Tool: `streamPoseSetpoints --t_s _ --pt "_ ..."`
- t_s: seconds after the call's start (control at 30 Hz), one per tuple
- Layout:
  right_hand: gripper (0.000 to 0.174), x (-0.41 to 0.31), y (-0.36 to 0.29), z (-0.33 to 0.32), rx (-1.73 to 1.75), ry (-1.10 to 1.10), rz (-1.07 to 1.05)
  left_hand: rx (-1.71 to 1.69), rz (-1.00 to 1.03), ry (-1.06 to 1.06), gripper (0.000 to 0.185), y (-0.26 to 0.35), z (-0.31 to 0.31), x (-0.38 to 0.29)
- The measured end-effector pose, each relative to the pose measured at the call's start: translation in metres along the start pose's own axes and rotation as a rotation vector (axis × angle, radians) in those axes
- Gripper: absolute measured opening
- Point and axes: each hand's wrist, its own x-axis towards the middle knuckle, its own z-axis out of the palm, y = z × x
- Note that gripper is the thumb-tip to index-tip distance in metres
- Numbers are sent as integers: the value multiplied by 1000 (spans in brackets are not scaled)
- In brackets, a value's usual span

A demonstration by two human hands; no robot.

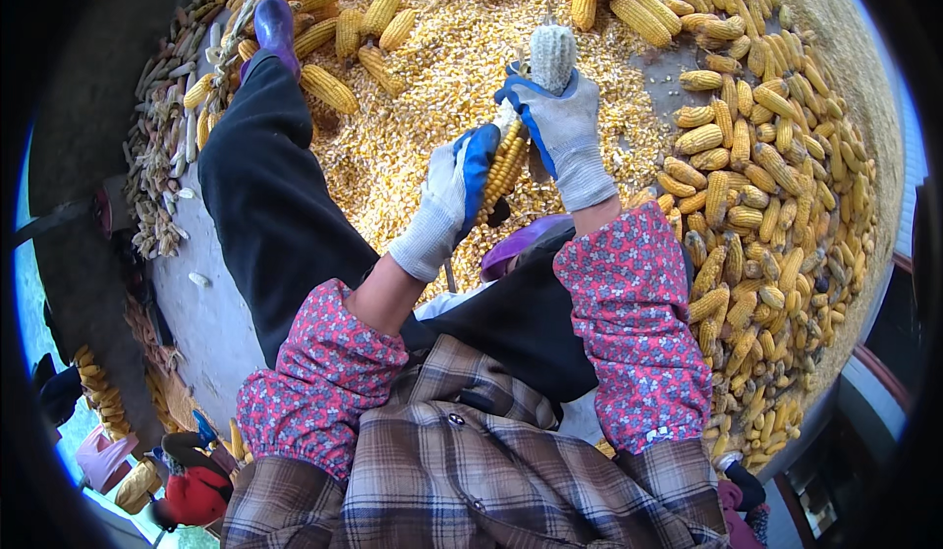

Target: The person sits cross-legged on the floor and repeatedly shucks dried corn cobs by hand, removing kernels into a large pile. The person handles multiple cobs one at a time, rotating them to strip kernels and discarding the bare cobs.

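My left hand, in a pale knit glove with a blue coated palm, grips a yellow ear of corn. Its upper end is stripped to pale cob, while kernels still cover the lower part. In a matching glove, my right hand holds a bare whitish corncob that sticks up past the fingers. Both hands are close together at the stripped end of the ear; whether the two cobs touch is hidden by the right glove. Beneath them spreads a thick layer of loose corn kernels.
Unshelled ears form a large heap on the right, and more ears lie ahead. Stripped cobs and husks line the left. My purple boot rests at upper left. A person in red and another person are nearby.
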Motion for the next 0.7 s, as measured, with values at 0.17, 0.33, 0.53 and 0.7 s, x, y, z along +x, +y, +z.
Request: streamPoseSetpoints --t_s 0.17,0.33,0.53,0.7 --pt "17 -1 7 0 0 -7 -76 -327 -286 -34 32 1 1 -3" --pt "20 8 14 -1 5 -34 -15 -424 -228 -304 45 -2 -16 -2" --pt "22 11 10 -7 -38 165 19 -511 -292 -395 52 5 -12 -6" --pt "19 11 -4 -17 57 63 112 -558 -218 -189 32 1 -29 -3"
